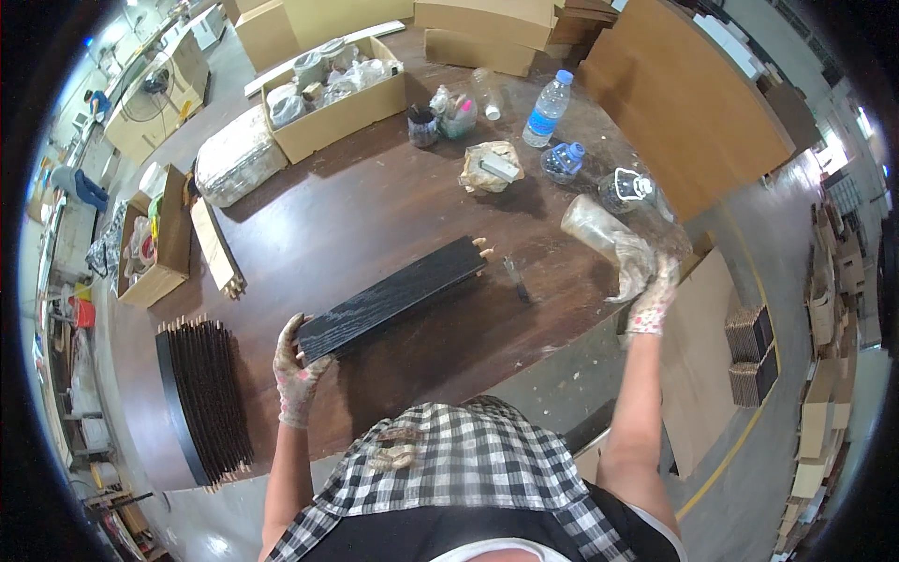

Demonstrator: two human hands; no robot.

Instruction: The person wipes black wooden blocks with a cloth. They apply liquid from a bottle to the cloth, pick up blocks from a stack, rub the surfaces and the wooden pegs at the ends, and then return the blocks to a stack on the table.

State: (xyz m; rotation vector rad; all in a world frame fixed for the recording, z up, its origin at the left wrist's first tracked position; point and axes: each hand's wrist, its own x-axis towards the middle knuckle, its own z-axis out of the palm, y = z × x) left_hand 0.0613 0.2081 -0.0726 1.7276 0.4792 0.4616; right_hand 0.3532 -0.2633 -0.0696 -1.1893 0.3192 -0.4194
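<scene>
Hands in stained work gloves are busy at a dark brown wooden workbench (375, 215): the left hand (298, 367) is closed around the near end of a long black wood-grain panel (393, 296), which lies slanted across the middle of the bench with pale wooden dowels (483, 247) sticking out of its far end. The right hand (646, 281), raised at the right edge of the bench, grips a clear, glue-smeared plastic bottle (599, 225) tilted on its side. A small dark brush (516, 278) lies on the bench just right of the panel's far end. To the near left, a stack of dark panels with dowels (206, 398) stands on edge, and beyond it a pale wooden strip (217, 247) rests by an open cardboard box (154, 245). At the far side sit a large cardboard box of wrapped parts (337, 94), a clear water bottle with a blue cap (547, 109), a crumpled brown paper wad (490, 167) and a dark cup of tools (422, 125). A tan board (684, 103) leans at the far right.
</scene>
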